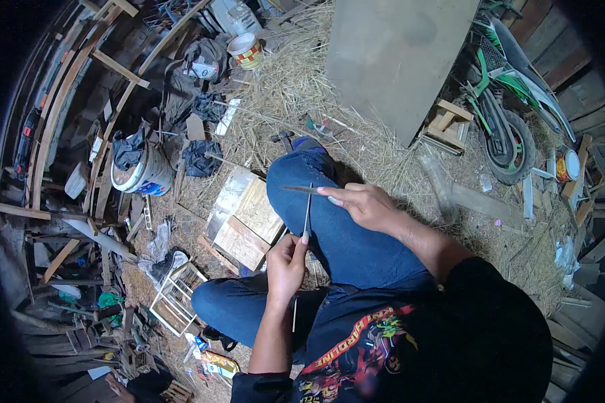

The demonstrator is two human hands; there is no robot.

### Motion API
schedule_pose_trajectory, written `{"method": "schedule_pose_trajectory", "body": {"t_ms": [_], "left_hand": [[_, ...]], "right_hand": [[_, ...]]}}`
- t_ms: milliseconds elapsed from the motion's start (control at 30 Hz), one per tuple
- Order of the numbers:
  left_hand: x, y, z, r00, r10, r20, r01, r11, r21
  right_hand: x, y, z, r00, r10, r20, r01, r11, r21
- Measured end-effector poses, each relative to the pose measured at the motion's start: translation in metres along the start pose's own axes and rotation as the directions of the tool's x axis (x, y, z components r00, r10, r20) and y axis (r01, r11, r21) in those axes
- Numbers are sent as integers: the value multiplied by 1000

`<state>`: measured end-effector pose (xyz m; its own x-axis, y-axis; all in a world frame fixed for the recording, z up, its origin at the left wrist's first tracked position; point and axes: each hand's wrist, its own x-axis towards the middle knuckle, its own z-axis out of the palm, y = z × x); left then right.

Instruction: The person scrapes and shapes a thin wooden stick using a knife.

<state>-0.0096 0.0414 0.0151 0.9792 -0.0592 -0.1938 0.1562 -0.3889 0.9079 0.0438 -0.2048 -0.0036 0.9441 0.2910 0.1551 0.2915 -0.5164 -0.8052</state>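
Note:
My left hand (286, 267) is closed round a thin stick (308, 218), which points up and away from me over my lap. The stick's lower end shows below the hand, near my leg. In my right hand (364, 205) is a knife (299, 189), its blade pointing left and crossing the stick near its upper tip. Both hands are above my jeans. Just left of my knee, pale wooden boards (250, 221) lie on the ground.
A white bucket (141, 173) with dark cloth stands at the left. A small wooden cage (176, 299) is at the lower left. A large flat panel (400, 60) and a green motorcycle (504, 127) are ahead. At the bottom left another person's hand (119, 387) shows.

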Motion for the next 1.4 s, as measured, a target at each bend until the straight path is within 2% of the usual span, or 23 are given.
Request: {"method": "schedule_pose_trajectory", "body": {"t_ms": [33,233,300,400,433,467,533,667,767,833,933,967,1067,1133,1233,1400], "left_hand": [[1,0,1,1000,4,4,-4,1000,2],[0,5,0,999,-49,16,49,998,32],[-2,14,-2,992,-113,59,111,993,40],[-3,11,-5,995,-84,57,80,994,70],[-2,3,-5,998,18,52,-22,997,76],[-3,0,-6,999,19,51,-23,997,76],[-5,7,-7,994,-111,23,110,993,48],[-11,9,-10,998,-66,13,65,995,69],[-20,14,-15,995,-99,26,96,991,88],[-24,15,-17,999,-35,-1,35,990,135],[-18,29,-13,1000,-12,-24,17,974,224],[-15,16,-10,1000,-20,-18,23,979,204],[-8,21,-5,1000,-23,4,21,978,208],[-5,19,-4,999,-33,15,29,983,183],[-4,16,-5,998,-51,21,47,986,159],[-5,19,-4,998,-54,19,50,982,184]], "right_hand": [[0,-1,0,998,33,57,-28,996,-83],[3,3,6,996,52,69,-46,996,-77],[2,3,8,996,63,69,-59,996,-61],[3,3,11,995,74,61,-70,996,-55],[4,2,12,996,74,55,-70,996,-62],[4,0,12,996,72,55,-69,996,-63],[4,-3,11,992,101,76,-95,992,-87],[3,-2,12,994,96,61,-91,993,-72],[5,5,15,996,88,-4,-88,996,-27],[6,7,14,998,18,-68,-13,997,76],[4,2,7,994,23,-104,-7,988,153],[2,5,8,994,24,-104,-8,988,153],[-3,10,9,996,-8,-87,17,994,110],[-6,3,5,999,35,8,-35,999,-16],[-6,4,5,999,25,32,-22,996,-83],[-4,2,4,996,51,67,-45,994,-95]]}}
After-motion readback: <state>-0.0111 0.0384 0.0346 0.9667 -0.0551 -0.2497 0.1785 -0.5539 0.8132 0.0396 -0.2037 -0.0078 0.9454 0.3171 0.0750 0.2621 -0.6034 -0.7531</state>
